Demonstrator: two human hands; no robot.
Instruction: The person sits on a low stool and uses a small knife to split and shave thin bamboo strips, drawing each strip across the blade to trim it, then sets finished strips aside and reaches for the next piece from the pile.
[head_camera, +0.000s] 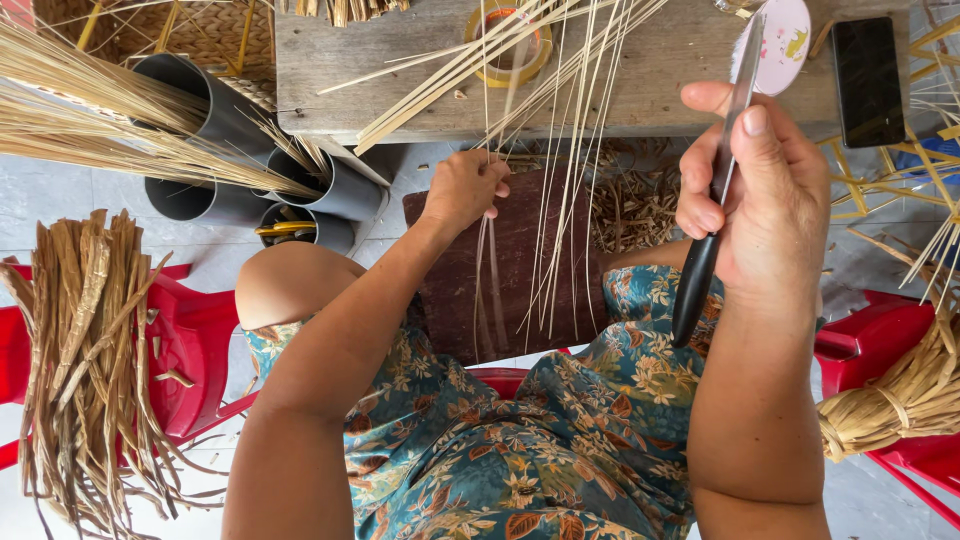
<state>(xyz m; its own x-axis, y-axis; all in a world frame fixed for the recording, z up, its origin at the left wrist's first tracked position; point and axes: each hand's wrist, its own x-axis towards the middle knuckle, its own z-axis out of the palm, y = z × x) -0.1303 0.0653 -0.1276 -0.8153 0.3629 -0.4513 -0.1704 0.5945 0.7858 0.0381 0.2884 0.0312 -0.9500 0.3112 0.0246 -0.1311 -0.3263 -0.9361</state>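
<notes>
Fabric with a floral print covers the lap closest in, and above it both forearms reach forward. The right hand (765, 190) is closed around one knife (712, 215) with a black handle, thumb pressed along the upright blade, whose tip rises past the near edge of the table (640, 85). The left hand (462, 188) is pinched shut on a few of the thin pale strips (560, 150), holding them over a dark brown board (520, 265) that lies across the knees. The strips fan upward from that grip and cross the table edge; they are too many and too fine to count.

Room to move is tight. One red plastic chair (185, 345) on the left carries a bundle of flat dried reeds (85, 360) that hangs over its seat, and a second red chair (880, 335) on the right holds a tied coil of straw (900, 395). Only narrow bits of grey floor show between them and the knees.

Farther left, three grey tubes (220, 130) lie stacked on their sides, with long straw stalks sticking out. On the table beyond sit one roll of clear tape (508, 45) under the strips, one round pale fan-like disc (785, 40) and one black phone (866, 80) near the right end.
</notes>
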